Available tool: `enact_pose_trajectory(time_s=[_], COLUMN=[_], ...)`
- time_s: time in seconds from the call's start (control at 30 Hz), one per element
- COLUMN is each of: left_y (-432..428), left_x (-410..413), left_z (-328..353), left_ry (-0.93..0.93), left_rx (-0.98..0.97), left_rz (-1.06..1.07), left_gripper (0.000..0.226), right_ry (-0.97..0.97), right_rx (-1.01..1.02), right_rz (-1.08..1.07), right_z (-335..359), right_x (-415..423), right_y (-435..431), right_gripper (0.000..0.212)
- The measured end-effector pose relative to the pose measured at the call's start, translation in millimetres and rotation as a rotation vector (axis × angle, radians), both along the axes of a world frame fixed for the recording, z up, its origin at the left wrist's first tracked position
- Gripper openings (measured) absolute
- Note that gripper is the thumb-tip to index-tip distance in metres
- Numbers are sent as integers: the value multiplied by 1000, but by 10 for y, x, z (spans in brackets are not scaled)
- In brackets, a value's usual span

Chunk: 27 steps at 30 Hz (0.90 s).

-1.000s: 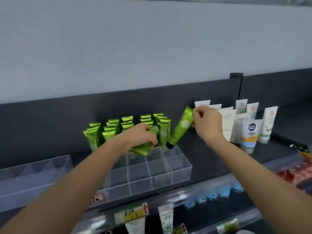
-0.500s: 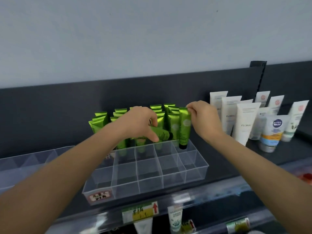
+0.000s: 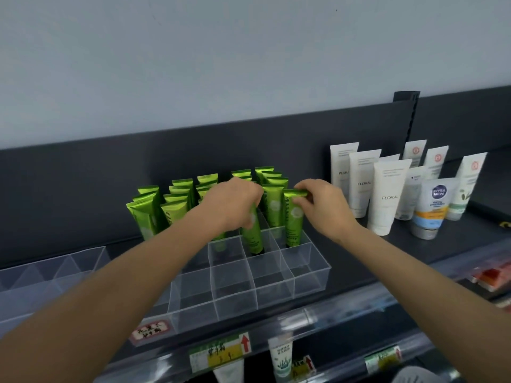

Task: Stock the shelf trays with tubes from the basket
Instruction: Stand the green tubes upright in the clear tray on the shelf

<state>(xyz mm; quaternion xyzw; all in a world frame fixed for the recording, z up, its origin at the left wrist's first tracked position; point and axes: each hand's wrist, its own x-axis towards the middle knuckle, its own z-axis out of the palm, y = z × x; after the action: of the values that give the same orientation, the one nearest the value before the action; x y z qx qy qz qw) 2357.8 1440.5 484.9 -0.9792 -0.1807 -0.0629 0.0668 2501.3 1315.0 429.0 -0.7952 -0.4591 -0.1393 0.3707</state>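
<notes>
**Step in hand: seating two tubes at once.** At far left, a second clear tray (image 3: 55, 268) shows no tubes. In the main tray (image 3: 276, 291), green tubes (image 3: 177, 214) stand cap-down in the far rows, and the two near rows of cells are bare. The left hand (image 3: 235, 205) is curled round the top of a leaning tube (image 3: 254, 236) whose cap sits in a cell. Just right of it, the right hand (image 3: 323, 205) pinches the crimped end of an upright tube (image 3: 293, 219) in the rightmost column.

Both tubes appear seated or nearly so. The next move likely calls for letting go without tipping the neighbours, then fetching more from the basket, which is out of view.

Right of the tray, white tubes (image 3: 387, 194) stand loose on the dark shelf (image 3: 359, 251). A dark back panel (image 3: 166, 150) and a pale wall (image 3: 249, 56) rise behind. Price tags (image 3: 221, 352) run along the near edge, with more goods below.
</notes>
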Motion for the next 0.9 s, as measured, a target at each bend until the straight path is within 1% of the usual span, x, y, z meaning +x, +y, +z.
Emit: enact_pose_trajectory(time_s=[0.1, 0.17, 0.3, 0.4, 0.53, 0.6, 0.7, 0.77, 0.83, 0.9], left_y=[22, 19, -19, -51, -198, -384, -767, -1036, -1291, -1559], left_x=[-5, -13, -50, -96, -169, -177, -104, 6, 140, 270], left_z=[-89, -137, -209, -221, -202, -237, -448, -680, -951, -1235], left_ry=[-30, -75, -152, -222, -392, -479, -527, -495, -426, -343], left_rx=[71, 119, 141, 172, 329, 291, 135, 32, -30, -104], left_rz=[-4, -7, -9, 5, -53, -148, -309, -404, -499, -568], left_gripper=[31, 35, 38, 37, 49, 51, 48, 45, 43, 41], right_ry=[49, 79, 180, 223, 233, 255, 278, 286, 294, 343], right_rx=[8, 14, 15, 32, 77, 99, 99, 100, 77, 38], right_rz=[11, 9, 12, 3, -22, -27, -53, -100, -171, -230], right_z=[10, 20, 10, 3, -4, -43, -201, -369, -581, -830], right_x=[-48, -76, -115, -159, -245, -301, -361, -373, -373, -375], right_y=[-37, -77, -154, -238, -460, -644, -1007, -1301, -1618, -1955], right_gripper=[37, 43, 54, 60, 61, 58, 51, 46, 41, 38])
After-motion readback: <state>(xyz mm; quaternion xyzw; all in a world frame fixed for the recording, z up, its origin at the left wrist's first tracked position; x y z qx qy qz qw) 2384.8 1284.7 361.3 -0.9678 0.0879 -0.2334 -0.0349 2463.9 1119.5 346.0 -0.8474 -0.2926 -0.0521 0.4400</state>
